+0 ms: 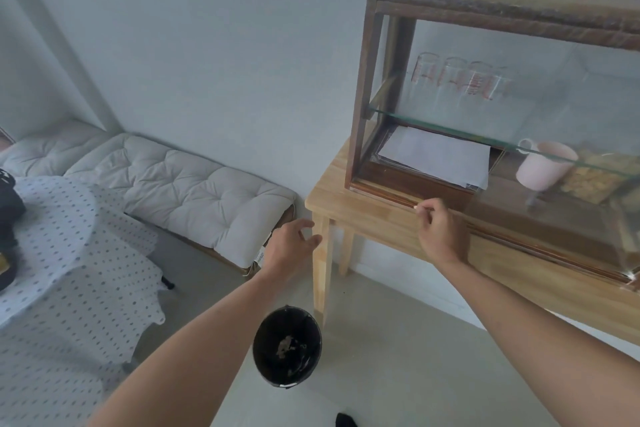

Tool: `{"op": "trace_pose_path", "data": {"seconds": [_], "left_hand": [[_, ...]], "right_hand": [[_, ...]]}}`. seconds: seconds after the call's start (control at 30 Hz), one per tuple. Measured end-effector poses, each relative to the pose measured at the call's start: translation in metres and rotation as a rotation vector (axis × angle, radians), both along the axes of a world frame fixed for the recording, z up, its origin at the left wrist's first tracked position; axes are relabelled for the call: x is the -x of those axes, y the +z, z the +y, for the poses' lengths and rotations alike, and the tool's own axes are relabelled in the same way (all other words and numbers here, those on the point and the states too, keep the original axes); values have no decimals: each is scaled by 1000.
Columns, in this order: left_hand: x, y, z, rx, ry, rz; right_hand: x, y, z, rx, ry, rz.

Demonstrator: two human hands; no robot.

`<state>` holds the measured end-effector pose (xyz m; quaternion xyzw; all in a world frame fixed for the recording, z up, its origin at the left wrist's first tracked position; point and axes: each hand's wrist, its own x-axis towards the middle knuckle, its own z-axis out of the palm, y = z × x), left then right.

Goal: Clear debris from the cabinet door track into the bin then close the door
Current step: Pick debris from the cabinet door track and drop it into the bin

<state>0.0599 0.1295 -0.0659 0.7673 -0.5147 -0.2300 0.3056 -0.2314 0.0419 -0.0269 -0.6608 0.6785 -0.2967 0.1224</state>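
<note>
- Below both forearms, the round black plastic bin [286,345] stands on the floor, scraps already in its bottom, well under and left of my right grip.
- Right grip [437,229] is pinched on a thin pale sliver, its tip at the brown wooden door track [388,198] of the glass-fronted wooden cabinet [485,7].
- Best, I judge: keep the pinch firm and carry it straight down over the bin.
- Left grip [292,246] hangs released, fingers spread, holding nothing, beside the light wooden worktop [349,210].
- Door looks slid aside; closing waits.
</note>
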Motion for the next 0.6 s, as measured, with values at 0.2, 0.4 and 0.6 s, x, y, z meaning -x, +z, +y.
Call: {"op": "trace_pose_path", "data": {"seconds": [0.2, 0.4, 0.6], "left_hand": [[-27, -11, 29, -21, 54, 27], [-65, -20, 66, -82, 173, 57], [-102, -43, 113, -147, 271, 86]], "right_hand": [[-67, -12, 37, -4, 333, -35], [-127, -53, 78, -135, 611, 36], [-173, -111, 102, -306, 742, 168]]}}
